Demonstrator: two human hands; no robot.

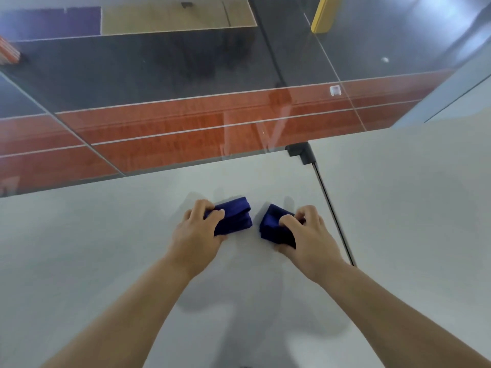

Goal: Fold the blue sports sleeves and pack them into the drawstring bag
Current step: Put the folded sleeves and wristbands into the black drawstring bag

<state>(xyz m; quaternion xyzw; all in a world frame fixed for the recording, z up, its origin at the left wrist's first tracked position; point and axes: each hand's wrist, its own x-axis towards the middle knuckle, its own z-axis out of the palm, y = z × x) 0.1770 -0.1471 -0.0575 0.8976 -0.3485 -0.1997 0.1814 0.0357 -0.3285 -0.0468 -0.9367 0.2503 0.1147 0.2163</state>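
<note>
"Where did you have the sleeves at that point?"

"One in each hand. My left hand (198, 229) gripped the left sleeve (235, 216), fingers curled over its near-left end, thumb under the edge closest to me. My right hand (309, 232) pinched the right sleeve (273, 227) the same way, fingertips on top, the bundle sticking out past my knuckles toward the other hand. Both sat on the table (106, 248), close but apart."

"Were they properly folded?"

"They looked like compact, layered packets, so I judged the folding about done. The shot was soft, though, so I couldn't say how many layers each had or whether an end had slipped loose underneath."

"So what mattered for doing the step well?"

"Keeping the folds squeezed. That stretchy fabric probably wants to spring open, so I'd have held pressure across all the layers rather than just the top one, and stacked one packet on the other before lifting, so one hand could carry both."

"And the bag?"

"I couldn't see it anywhere. Beyond my hands there was only the table's far edge, a glass panel (239, 102), and a black bracket (301, 151) past my right hand. I'd have needed a free hand to find it and hold its mouth open."
</note>
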